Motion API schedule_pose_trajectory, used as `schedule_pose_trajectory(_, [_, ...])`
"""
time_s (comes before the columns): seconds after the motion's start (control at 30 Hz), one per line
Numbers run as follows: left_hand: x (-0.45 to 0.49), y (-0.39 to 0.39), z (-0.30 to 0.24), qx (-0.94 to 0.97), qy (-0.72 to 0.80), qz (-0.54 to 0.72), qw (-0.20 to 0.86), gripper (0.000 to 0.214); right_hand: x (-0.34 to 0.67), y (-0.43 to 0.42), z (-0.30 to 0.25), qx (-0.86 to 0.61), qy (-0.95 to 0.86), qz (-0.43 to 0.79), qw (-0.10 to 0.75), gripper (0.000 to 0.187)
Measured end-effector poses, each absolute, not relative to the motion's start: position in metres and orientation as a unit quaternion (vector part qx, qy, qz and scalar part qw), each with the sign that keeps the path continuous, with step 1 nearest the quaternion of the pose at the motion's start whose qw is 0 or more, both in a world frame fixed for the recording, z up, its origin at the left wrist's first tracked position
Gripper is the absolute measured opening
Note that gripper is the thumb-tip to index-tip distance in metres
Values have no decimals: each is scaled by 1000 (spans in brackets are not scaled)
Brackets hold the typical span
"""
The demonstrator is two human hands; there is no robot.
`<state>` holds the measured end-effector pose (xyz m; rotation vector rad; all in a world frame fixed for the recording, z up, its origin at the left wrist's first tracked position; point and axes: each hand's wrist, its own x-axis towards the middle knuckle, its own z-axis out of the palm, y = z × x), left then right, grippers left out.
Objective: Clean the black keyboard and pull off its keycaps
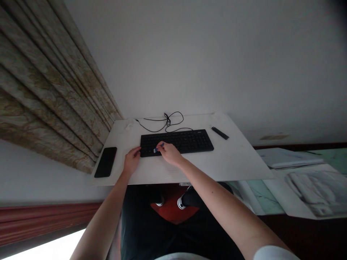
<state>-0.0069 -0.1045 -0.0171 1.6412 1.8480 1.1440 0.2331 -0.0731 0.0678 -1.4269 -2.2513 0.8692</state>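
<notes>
A black keyboard (187, 141) lies on the white table, its long side along the wall. At its left end, my left hand (132, 160) grips the edge, with fingers and thumb against the near left corner. My right hand (170, 153) is closed in a pinch over the left part of the keys. Between its fingers is a small blue brush (155, 150) with a pale tip, which points left and down at the keys. The rest of the brush is mostly covered by the fingers.
The keyboard's black cable (168, 121) lies looped behind it. A black phone (106, 162) lies at the table's left edge, and a slim black bar (220, 133) sits right of the keyboard. A patterned curtain (54, 83) hangs on the left. The white table (233, 162) meets the wall.
</notes>
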Motion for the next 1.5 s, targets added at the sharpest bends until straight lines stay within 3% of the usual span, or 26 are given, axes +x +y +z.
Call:
schedule_pose_trajectory(0.27, [-8, -103, -17, 594, 664, 407, 201, 36, 260, -73, 74, -573, -789, 207, 75, 32])
schedule_pose_trajectory(0.53, [-8, -103, -18, 589, 664, 412, 204, 37, 274, -68, 64, -537, -779, 282, 159, 26])
schedule_pose_trajectory(0.8, [-7, -104, -17, 588, 669, 409, 201, 37, 312, -65, 74, -614, -765, 181, 72, 30])
schedule_pose_trajectory(1.07, [-4, -106, -12, 591, 669, 407, 195, 37, 317, -67, 70, -581, -764, 237, 150, 26])
schedule_pose_trajectory(1.3, [-3, -106, -9, 592, 671, 402, 193, 37, 349, -64, 78, -658, -735, 149, 67, 31])
schedule_pose_trajectory(1.5, [-2, -106, -10, 596, 673, 398, 182, 38, 369, -59, 75, -632, -731, 204, 154, 27])
